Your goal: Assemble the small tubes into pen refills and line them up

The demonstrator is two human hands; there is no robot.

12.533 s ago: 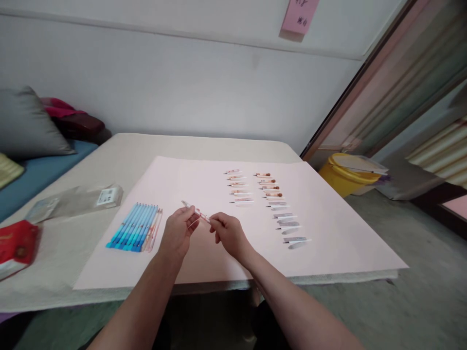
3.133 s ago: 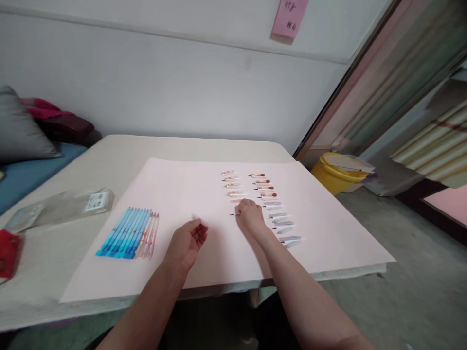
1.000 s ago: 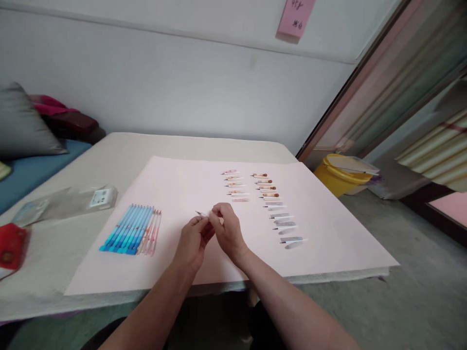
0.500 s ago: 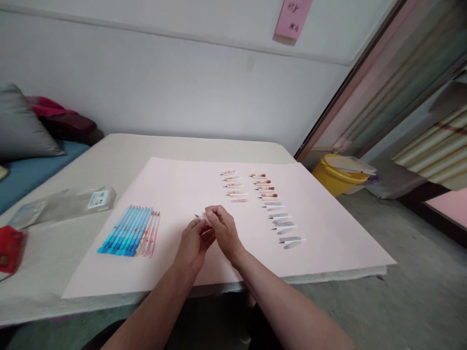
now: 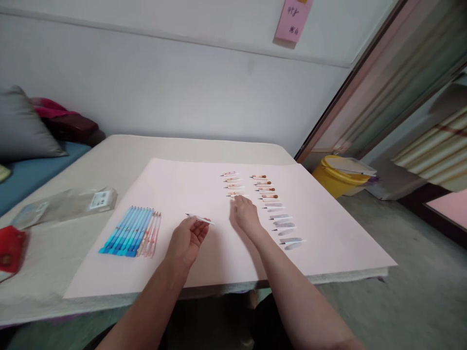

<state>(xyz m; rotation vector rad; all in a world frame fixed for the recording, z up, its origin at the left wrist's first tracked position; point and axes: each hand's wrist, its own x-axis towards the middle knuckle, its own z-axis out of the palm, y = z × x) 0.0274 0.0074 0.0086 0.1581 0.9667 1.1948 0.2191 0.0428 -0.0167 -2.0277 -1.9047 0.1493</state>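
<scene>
In my left hand (image 5: 187, 238), a thin white pen refill (image 5: 205, 221) with a dark tip is pinched between thumb and fingers, held above the pink sheet. My right hand (image 5: 248, 213) is down at the near end of the left row of small pen parts, fingers bent together; what lies under the fingertips is hidden. That row has dark-tipped refills with pinkish pieces (image 5: 233, 186). Right of it runs a longer row, with brown-ended pieces (image 5: 270, 197) at the back and greyish clear pieces (image 5: 291, 240) nearer me.
Blue pen barrels (image 5: 127, 233) and clear pinkish ones (image 5: 150, 236) lie side by side at left on the pink sheet (image 5: 189, 184). Beyond are a clear plastic bag (image 5: 73, 206) and a red object (image 5: 10, 248). A yellow bucket (image 5: 326, 177) stands on the floor at right.
My hands have parted. The right hand has moved right and forward, over the spot where a pinkish piece lay. My left hand keeps the refill, now seen along its length.
</scene>
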